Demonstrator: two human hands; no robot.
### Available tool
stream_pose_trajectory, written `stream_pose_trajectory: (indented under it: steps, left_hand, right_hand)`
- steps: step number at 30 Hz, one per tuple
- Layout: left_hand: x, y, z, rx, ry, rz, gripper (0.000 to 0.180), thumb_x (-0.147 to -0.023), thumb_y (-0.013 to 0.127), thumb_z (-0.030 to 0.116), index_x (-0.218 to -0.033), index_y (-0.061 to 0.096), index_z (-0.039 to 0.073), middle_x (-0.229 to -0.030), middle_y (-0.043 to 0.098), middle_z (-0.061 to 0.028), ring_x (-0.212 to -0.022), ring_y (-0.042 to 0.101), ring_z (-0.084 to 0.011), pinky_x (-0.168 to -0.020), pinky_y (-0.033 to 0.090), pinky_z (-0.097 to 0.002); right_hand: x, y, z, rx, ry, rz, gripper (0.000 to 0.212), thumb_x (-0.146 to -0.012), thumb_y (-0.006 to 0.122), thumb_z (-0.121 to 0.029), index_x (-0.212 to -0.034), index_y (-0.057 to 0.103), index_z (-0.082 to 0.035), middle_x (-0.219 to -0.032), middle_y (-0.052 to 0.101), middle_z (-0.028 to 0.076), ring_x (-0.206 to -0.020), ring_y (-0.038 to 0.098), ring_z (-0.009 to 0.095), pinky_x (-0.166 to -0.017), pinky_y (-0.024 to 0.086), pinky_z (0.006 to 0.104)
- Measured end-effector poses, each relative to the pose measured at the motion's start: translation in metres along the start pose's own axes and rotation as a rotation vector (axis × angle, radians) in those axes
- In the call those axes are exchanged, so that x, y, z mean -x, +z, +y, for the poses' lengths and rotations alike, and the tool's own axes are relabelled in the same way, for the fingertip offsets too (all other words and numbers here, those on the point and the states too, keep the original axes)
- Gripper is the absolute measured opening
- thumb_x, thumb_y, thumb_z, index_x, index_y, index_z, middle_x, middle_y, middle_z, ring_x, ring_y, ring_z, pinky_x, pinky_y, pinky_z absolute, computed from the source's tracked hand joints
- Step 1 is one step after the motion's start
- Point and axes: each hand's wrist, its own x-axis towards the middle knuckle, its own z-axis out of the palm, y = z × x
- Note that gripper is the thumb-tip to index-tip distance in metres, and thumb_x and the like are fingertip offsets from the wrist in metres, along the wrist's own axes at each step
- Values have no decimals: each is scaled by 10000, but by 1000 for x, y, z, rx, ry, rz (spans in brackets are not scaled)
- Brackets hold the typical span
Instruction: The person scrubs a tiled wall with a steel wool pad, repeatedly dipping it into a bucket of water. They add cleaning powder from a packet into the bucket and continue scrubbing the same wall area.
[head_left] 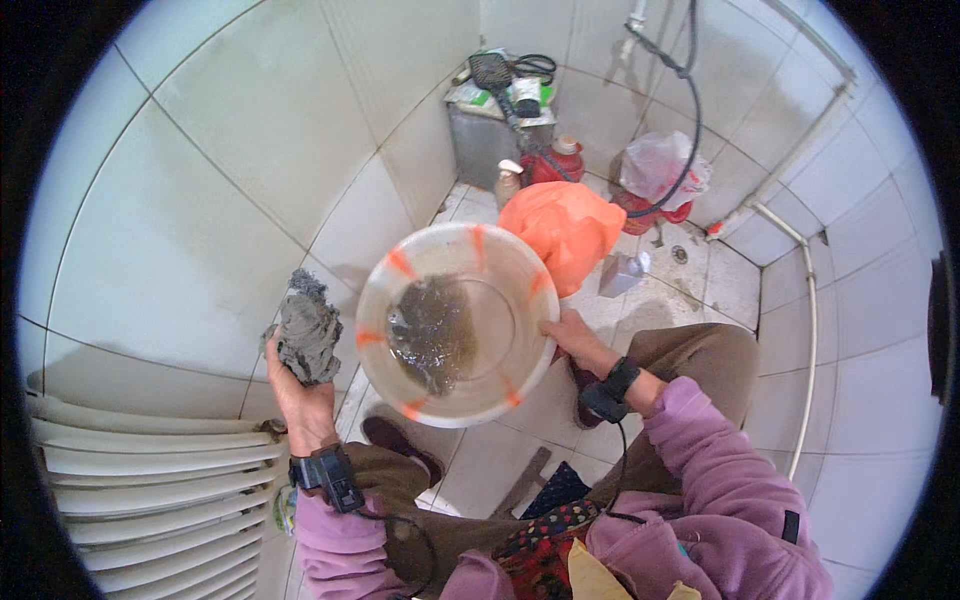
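A bunched, wet grey rag [308, 335] sits in my left hand [303, 405], with the fingers mostly hidden behind it. It is held beside the left wall, apart from the basin. My right hand [578, 338] grips the right rim of a round whitish plastic basin [512, 335] with orange marks around its side. The basin is held tilted above the floor, its inside facing me. Murky water with dark grey sediment [435, 330] lies in its left part. Each wrist wears a black strapped device with a cable.
A white ribbed radiator [160, 470] stands at the lower left. Past the basin are an orange plastic bag [565, 230], a pump bottle [508, 185], a red container [562, 162] and a grey box [480, 140]. A black hose [692, 110] hangs near a floor drain [680, 254].
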Motion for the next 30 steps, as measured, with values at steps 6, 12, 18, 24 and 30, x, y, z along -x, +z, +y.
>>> stream_pose_trajectory:
  steps: [6,12,18,24,30]
  left_hand:
    - [2,1,-8,-80,-24,-133,379,-911,539,420,-1150,611,135,-1107,653,-22,-965,604,-184,-742,451,-331]
    - [-7,-9,-5,-116,-88,-167,373,-918,523,413,-1148,627,138,-1102,664,-23,-960,622,-183,-732,456,-318]
    - [-15,-14,-13,-186,-139,-207,375,-911,535,391,-1150,631,118,-1119,664,-34,-980,629,-200,-772,483,-338]
    - [-26,-10,-30,-173,-171,-179,376,-896,554,341,-1171,620,94,-1148,652,-66,-1018,625,-251,-866,496,-376]
    - [-26,12,-60,-255,-232,-200,427,-894,545,409,-1184,619,104,-1129,662,-60,-961,645,-235,-811,506,-352]
  right_hand:
    - [83,-89,-72,-181,-41,211,373,-830,589,-130,-1087,561,140,-849,669,158,-630,674,230,-499,579,316]
    - [183,-188,-124,-120,-167,484,424,-837,603,-125,-1132,522,168,-889,670,196,-695,699,241,-570,617,305]
    - [257,-273,-115,-236,-233,747,427,-848,564,-127,-1178,481,130,-1019,643,182,-773,692,244,-635,619,350]
    - [304,-330,-52,-227,-109,981,352,-854,549,-133,-1140,510,68,-879,627,91,-691,650,181,-580,585,312]
    - [301,-378,60,-195,39,1113,308,-856,560,-172,-1084,558,35,-823,635,95,-603,634,174,-480,555,315]
